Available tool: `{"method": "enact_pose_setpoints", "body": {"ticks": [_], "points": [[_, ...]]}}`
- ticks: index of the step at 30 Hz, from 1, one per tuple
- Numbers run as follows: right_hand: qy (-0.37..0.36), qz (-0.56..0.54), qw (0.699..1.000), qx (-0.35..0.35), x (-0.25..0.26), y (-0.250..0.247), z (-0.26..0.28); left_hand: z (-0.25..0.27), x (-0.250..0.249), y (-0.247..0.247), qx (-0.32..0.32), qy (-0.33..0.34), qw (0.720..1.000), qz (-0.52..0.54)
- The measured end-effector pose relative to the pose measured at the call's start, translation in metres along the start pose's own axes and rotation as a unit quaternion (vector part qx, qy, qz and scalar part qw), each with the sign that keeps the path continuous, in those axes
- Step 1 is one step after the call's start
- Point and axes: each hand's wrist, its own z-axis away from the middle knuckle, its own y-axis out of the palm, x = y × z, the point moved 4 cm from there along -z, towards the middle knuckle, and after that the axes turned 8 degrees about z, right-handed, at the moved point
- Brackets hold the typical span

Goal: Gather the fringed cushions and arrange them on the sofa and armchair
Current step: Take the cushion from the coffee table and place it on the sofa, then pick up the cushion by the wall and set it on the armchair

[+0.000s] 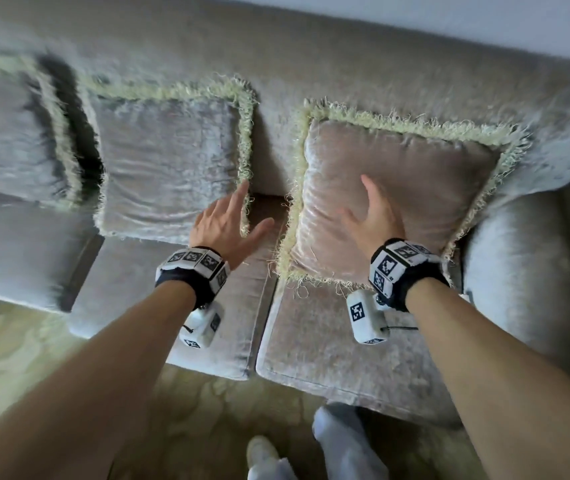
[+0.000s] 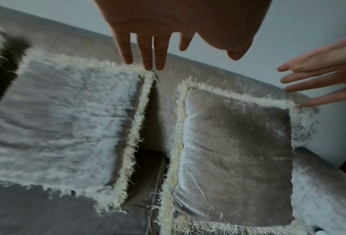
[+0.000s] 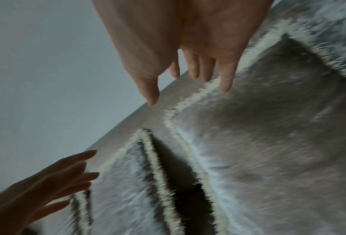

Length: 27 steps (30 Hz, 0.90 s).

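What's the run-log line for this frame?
left hand: open, by middle fringed cushion | right hand: open, over right fringed cushion | three cushions on sofa

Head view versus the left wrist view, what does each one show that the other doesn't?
Only the head view shows the wrist bands, the forearms, the feet, the floor and a third cushion at far left. Only the left wrist view shows the left hand's palm side. Both show the middle cushion, the right cushion, the sofa and the right hand, open.
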Motion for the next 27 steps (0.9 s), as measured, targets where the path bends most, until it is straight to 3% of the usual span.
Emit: {"method": "enact_pose_setpoints", "body": {"ticks": [12,23,27], "points": [[-0.194,-0.048,0.979,0.052,0.273,0.017,0.08,0.115,0.12,-0.203,-0.12,-0.126,0.983,0.067],[-0.352,-0.044,0.926,0.129,0.504,0.075,0.125,0.199,0.267,-0.353,-0.218,-0.257,0.939,0.077],[-0.393,-0.052,0.907,0.14,0.577,0.099,0.121,0.211,0.325,-0.399,-0.216,-0.294,0.928,0.068]]}}
